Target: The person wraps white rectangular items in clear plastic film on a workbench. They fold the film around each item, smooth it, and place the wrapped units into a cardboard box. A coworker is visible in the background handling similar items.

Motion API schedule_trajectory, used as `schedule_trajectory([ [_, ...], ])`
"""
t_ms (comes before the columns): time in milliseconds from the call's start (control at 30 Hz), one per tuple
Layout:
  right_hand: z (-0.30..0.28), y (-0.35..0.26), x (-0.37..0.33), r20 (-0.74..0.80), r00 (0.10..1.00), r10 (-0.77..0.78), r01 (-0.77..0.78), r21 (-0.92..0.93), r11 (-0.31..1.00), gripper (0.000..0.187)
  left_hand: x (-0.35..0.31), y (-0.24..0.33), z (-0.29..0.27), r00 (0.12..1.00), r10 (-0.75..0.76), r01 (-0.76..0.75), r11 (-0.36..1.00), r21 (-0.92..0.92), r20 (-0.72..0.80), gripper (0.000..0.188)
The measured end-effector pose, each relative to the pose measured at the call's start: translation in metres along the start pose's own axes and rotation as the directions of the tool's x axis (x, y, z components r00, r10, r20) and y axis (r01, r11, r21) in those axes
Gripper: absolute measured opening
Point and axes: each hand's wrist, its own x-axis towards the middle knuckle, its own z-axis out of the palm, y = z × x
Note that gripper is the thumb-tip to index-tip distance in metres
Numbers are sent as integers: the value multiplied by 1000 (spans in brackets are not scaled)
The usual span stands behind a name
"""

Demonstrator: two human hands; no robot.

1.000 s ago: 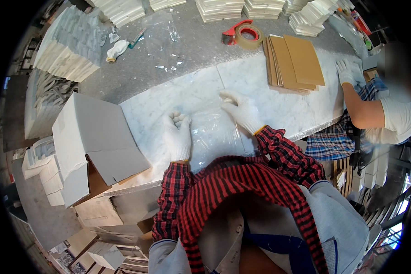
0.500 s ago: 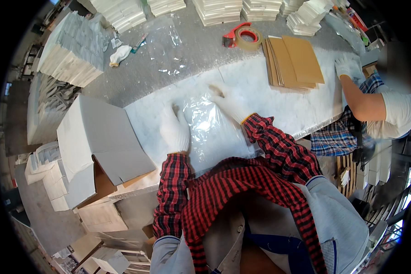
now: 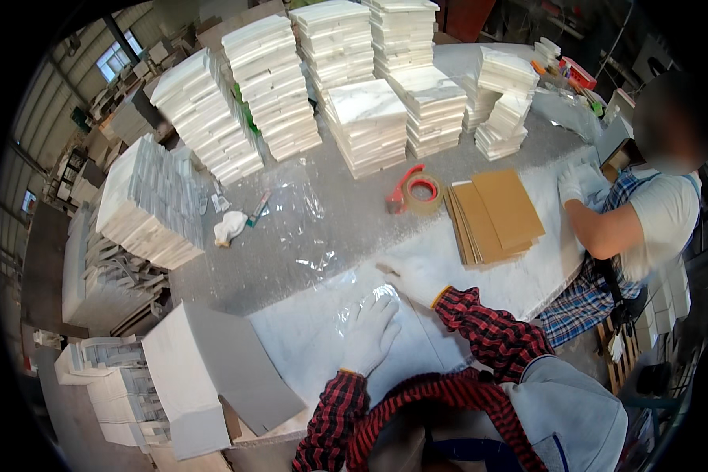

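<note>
My left hand, in a white knit glove, lies flat with its fingers stretched out on a clear plastic bag that shines on the white work surface. Beyond it, at the far end of the bag, is my right hand, gloved the same way. Its fingers point left and stand a little apart, with nothing plainly held in them. What lies inside the bag is mostly hidden by my hands and the glare. Red and black checked sleeves cover both forearms.
Brown cardboard pieces and a tape dispenser lie beyond my right hand. An open white carton stands at left. Tall stacks of white marble-look tiles line the back. A co-worker's gloved hand is at right.
The view has tilted up, showing more of the tile stacks. My left hand has moved from the bag's left side onto its top, closer to my right hand.
</note>
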Motion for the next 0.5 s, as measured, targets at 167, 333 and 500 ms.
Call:
schedule_trajectory([
  [167,-87,-12,88,-477,812,-336,193,-325,926,48,12,1,-3,999,-17,13,992,125,27,37],
  [333,-171,18,206,-438,739,-511,132,-650,748,54,16,-1,0,999,-25,20,986,163,28,37],
  [500,-206,63,275,-135,797,-589,321,-731,602,27,26,0,-2,997,-42,33,988,150,57,38],
])
